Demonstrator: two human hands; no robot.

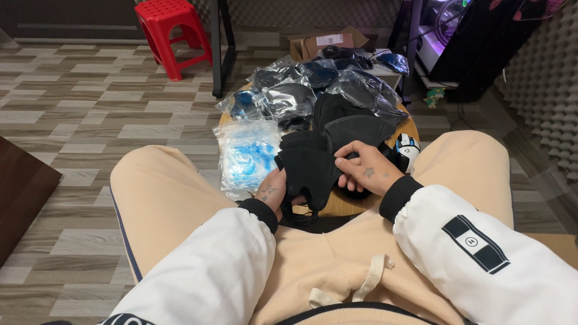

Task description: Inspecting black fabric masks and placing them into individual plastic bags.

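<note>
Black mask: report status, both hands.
Both hands, left and right, grip the black mask. Bagged masks piled beyond on the round table. Nothing blocking.

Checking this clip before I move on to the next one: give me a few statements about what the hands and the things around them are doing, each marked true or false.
1. Both hands hold a black face mask. True: the left hand grips it from below and the right hand from the side.
2. The stool at the back is blue. False: it is red.
3. Clear plastic bags lie left of the mask. True.
4. The mask is white. False: it is black.
5. More black masks are piled on the small round wooden table. True.
6. The cardboard box sits on the person's lap. False: it stands on the floor behind the table.
</note>
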